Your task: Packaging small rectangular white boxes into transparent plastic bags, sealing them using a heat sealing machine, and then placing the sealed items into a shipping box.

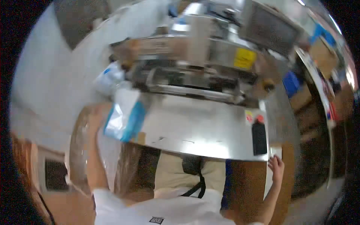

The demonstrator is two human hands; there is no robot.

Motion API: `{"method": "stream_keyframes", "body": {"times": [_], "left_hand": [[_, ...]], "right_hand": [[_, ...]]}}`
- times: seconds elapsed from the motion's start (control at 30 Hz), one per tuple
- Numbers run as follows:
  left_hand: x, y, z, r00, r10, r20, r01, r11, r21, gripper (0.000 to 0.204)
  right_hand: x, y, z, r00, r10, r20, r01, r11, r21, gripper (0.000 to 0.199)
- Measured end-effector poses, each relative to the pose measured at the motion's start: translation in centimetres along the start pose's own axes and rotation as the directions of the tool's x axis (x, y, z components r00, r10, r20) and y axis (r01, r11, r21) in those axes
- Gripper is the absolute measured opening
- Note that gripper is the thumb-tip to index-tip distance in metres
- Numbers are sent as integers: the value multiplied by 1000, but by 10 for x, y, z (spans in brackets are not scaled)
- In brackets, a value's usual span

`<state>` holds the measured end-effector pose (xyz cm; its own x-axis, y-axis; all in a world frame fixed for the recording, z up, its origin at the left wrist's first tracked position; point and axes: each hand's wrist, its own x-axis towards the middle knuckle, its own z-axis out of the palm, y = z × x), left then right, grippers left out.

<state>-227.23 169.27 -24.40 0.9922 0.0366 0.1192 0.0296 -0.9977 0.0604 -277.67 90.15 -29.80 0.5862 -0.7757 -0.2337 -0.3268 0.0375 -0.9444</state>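
The picture is blurred by motion. My left hand (98, 119) reaches up at the left and holds a white and blue plastic pouch (125, 114) at the left end of a shiny steel machine table (198, 129). Its fingers are partly hidden by the pouch. My right hand (276, 167) rests with fingers apart at the table's near right corner, beside a white sheet, and holds nothing. A black control box (259, 137) sits on the table just above that hand.
Behind the table stands a steel machine (195, 71) with a yellow label (244, 58) and a dark screen (270, 28). Another white and blue pouch (108, 77) lies at the machine's left. Cardboard boxes and blue items sit at the right. A clear bag hangs at my left.
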Motion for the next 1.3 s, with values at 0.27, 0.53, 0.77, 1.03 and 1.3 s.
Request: {"method": "stream_keyframes", "body": {"times": [0.27, 0.53, 0.77, 1.03, 1.3], "left_hand": [[17, 88, -28, 983, -60, -173, -43, 843, -536, 45], [-5, 119, -60, 772, -35, -635, -382, 773, -507, 22], [-154, 243, -113, 791, 533, -301, -584, 512, -629, 25], [-239, 290, -107, 774, 633, -15, -284, 325, -902, 21], [-241, 290, -48, 827, 476, 299, 36, 485, -874, 23]], "right_hand": [[-59, -104, 78, 972, -207, 107, 215, 974, -70, 41], [-68, -131, 98, 961, -273, 53, 276, 957, -88, 39], [-129, -208, 252, 449, -798, 403, 888, 347, -301, 77], [-145, -179, 295, 404, -564, 720, 879, 458, -134, 11], [-145, -175, 281, 136, -790, 598, 970, 230, 83, 15]]}}
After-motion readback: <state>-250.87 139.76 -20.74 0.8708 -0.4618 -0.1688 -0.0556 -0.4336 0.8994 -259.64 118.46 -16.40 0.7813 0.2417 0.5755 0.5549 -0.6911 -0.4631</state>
